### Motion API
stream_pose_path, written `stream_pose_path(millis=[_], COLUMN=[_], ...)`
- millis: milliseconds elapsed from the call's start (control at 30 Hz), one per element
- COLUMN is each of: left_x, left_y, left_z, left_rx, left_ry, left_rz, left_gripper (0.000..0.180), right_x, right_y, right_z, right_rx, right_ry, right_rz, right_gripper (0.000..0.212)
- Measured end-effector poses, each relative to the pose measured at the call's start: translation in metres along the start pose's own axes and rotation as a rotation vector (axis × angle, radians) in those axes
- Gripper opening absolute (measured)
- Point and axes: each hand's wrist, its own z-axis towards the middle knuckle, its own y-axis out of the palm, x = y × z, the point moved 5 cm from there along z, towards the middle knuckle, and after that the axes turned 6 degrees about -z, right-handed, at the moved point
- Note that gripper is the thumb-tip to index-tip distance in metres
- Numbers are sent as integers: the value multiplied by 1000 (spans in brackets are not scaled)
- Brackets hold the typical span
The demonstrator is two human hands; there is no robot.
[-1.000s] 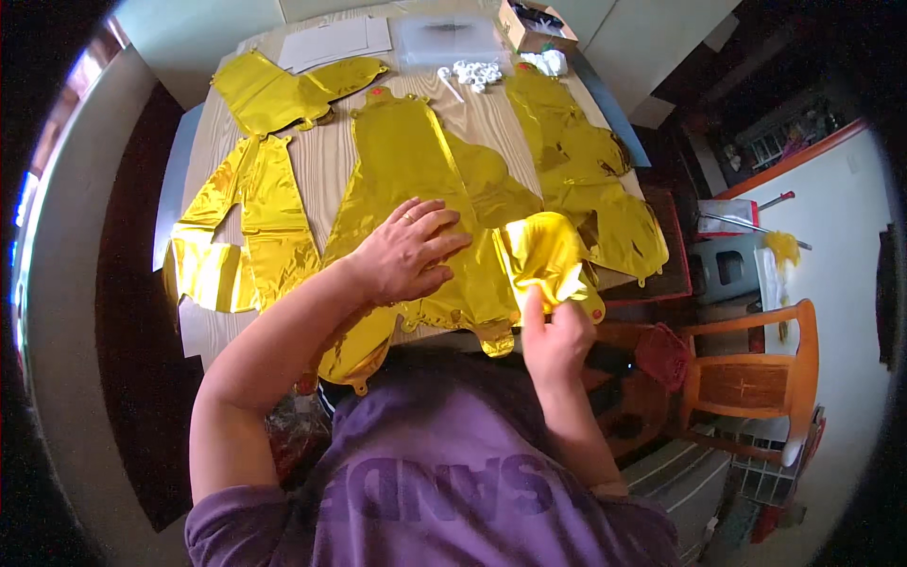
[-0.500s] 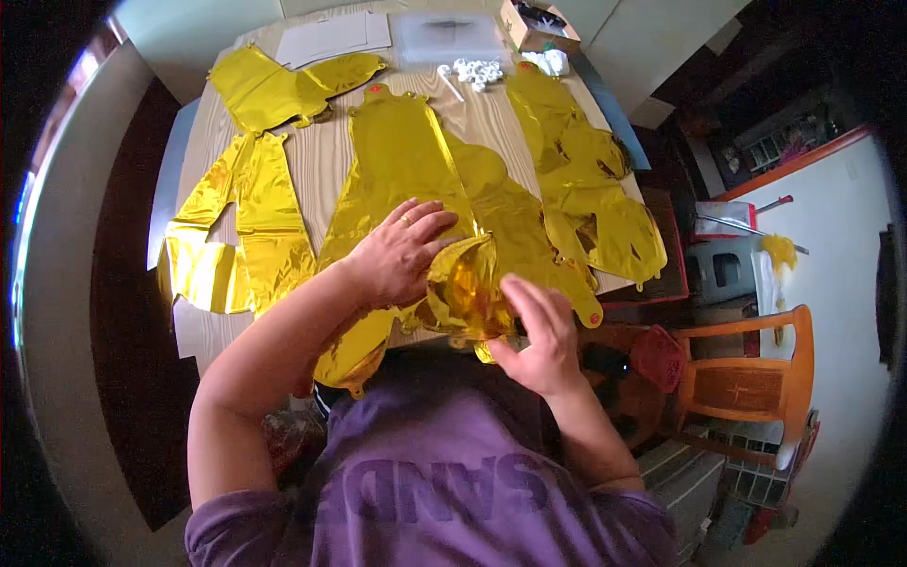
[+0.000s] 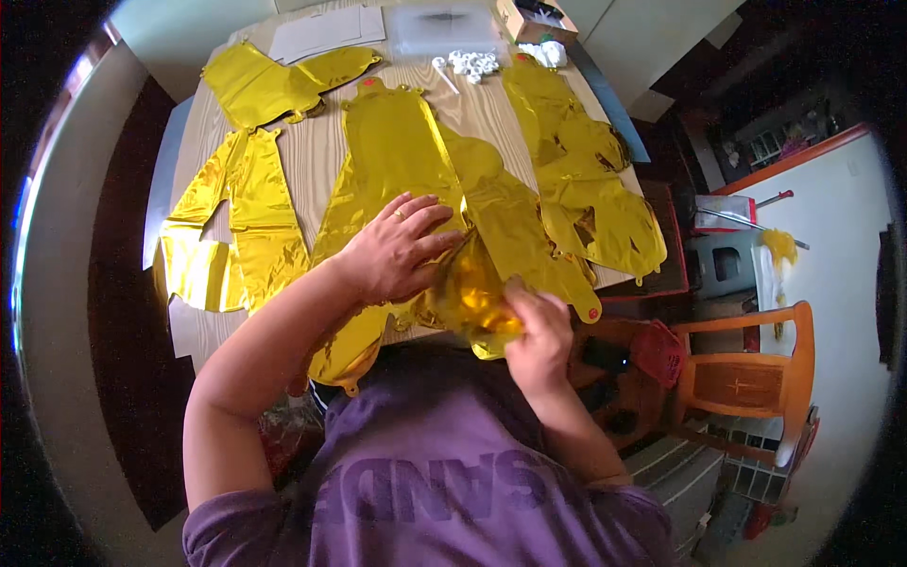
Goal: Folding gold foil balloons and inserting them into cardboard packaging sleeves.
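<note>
Flat gold foil balloons lie spread over the wooden table. My left hand (image 3: 402, 248), a ring on one finger, rests with its fingers stretched out on the large middle foil balloon (image 3: 392, 142). Close to the table's near edge, my right hand (image 3: 539, 335) is closed on a bunched, lifted part of the gold foil (image 3: 475, 295), which is creased and blurred. Whether this part belongs to the middle balloon or to another one on top of it, I cannot tell. The right fingertips are partly hidden by the foil. Another gold piece (image 3: 350, 354) hangs over the near edge below my left forearm.
More gold balloons lie at the left (image 3: 269, 180), far left (image 3: 260, 85) and right (image 3: 567, 142). Small white plastic pieces (image 3: 472, 64), a clear plastic sheet (image 3: 444, 33), pale cards (image 3: 326, 33) and a box (image 3: 537, 21) are at the back. A wooden chair (image 3: 742, 383) stands right.
My right hand has gone from loosely spread fingers to closed on the foil, and the raised foil has shifted with it. My left hand stays almost in place.
</note>
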Motion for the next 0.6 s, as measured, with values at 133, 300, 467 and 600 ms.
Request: stream_pose_path(millis=[133, 300, 467, 600], left_x=[4, 6, 6, 11], left_y=[-1, -3, -3, -9], left_z=[1, 5, 6, 17], left_rx=[2, -4, -46, -148], left_ry=[-6, -16, 8, 10], left_rz=[-22, 3, 74, 188], left_gripper=[59, 57, 57, 51], right_x=[44, 44, 45, 40], right_y=[3, 5, 13, 11], right_z=[-9, -17, -12, -11], right_rx=[20, -92, 5, -18], right_ry=[495, 731, 550, 568], right_rz=[358, 531, 395, 290], right_gripper=[14, 17, 23, 23])
